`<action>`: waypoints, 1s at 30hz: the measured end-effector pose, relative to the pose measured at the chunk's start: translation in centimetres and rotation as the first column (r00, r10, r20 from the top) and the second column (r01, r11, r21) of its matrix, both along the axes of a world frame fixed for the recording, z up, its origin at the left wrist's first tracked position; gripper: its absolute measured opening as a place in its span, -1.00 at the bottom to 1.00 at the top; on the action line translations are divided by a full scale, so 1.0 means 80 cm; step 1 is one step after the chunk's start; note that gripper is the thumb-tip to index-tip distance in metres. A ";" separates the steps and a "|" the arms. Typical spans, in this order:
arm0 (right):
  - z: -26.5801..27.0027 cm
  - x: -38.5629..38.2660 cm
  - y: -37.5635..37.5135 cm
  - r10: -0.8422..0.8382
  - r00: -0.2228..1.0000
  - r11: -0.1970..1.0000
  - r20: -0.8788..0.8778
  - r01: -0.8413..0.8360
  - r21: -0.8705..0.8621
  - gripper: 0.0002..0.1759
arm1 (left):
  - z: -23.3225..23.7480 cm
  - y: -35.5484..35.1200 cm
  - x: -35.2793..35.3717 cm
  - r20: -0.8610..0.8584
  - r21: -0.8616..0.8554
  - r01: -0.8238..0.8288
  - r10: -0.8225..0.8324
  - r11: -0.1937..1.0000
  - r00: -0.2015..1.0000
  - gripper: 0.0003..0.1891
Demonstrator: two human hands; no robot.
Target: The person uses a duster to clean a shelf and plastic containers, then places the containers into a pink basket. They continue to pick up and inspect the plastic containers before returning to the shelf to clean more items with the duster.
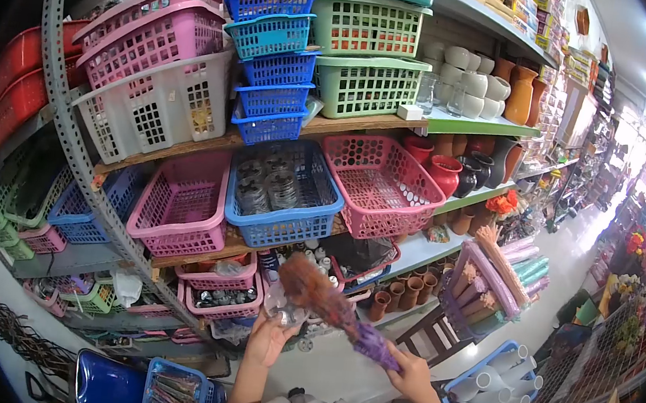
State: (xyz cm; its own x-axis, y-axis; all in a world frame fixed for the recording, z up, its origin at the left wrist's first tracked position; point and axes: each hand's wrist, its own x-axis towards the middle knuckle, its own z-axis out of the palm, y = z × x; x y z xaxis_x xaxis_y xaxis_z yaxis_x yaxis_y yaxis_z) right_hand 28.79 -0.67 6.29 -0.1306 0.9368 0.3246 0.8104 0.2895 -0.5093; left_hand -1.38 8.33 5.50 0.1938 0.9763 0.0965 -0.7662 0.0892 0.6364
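Note:
My left hand (269,339) is raised at the lower middle, its fingers closed round a small clear round container (285,308). To its right, my right hand (411,374) grips the purple lower end of a duster (328,302). The duster's brown, fluffy end points up and left, over the clear container and in front of the lower shelf. Behind them, a blue basket (279,227) holds stacked clear items, with a pink basket (376,221) beside it.
Metal-framed shelves (67,88) carry stacked baskets on the left and vases on the right. A basket of wrapped rolls (476,316) and a blue crate of white cylinders (497,381) stand at the lower right. A blue bin (106,387) is at the bottom left.

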 end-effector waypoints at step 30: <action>0.066 -0.137 0.171 -0.286 0.125 0.862 -0.950 -0.400 -0.312 -0.44 | 0.053 0.044 -0.016 -0.779 0.609 0.332 0.462 0.721 0.425 -0.29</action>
